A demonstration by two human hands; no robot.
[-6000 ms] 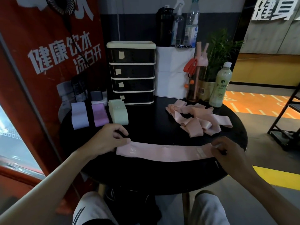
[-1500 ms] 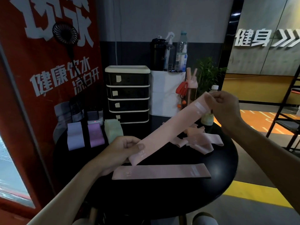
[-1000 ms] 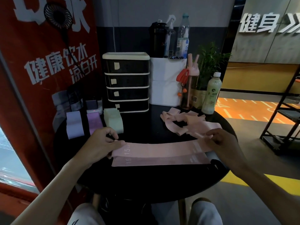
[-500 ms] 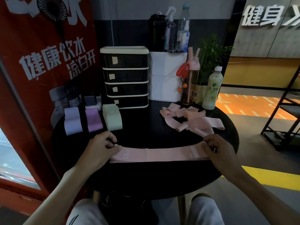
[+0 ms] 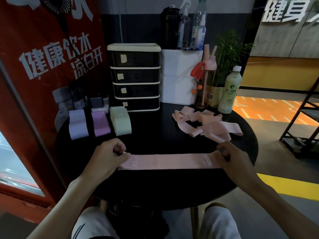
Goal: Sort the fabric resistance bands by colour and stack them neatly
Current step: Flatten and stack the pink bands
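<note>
Two pink bands lie flat, one on the other, as a stack (image 5: 170, 161) across the front of the round black table (image 5: 155, 190). My left hand (image 5: 107, 156) pinches the stack's left end, beside the printed "15". My right hand (image 5: 232, 156) pinches its right end. A loose heap of pink bands (image 5: 207, 124) lies at the table's back right. At the back left, side by side, lie a lavender folded stack (image 5: 77, 124), a purple one (image 5: 100, 123) and a pale green one (image 5: 120, 120).
A black drawer unit (image 5: 134, 76) and a white box (image 5: 179, 75) stand at the table's back. A pink-lidded bottle (image 5: 205, 80), a green drink bottle (image 5: 229, 90) and a potted plant (image 5: 227, 54) stand behind the heap. A red banner (image 5: 43, 66) stands left, a black rack (image 5: 307, 121) right.
The second pink band came down from the air onto the first one. Both hands lowered its ends and now hold the two bands aligned as one stack.
</note>
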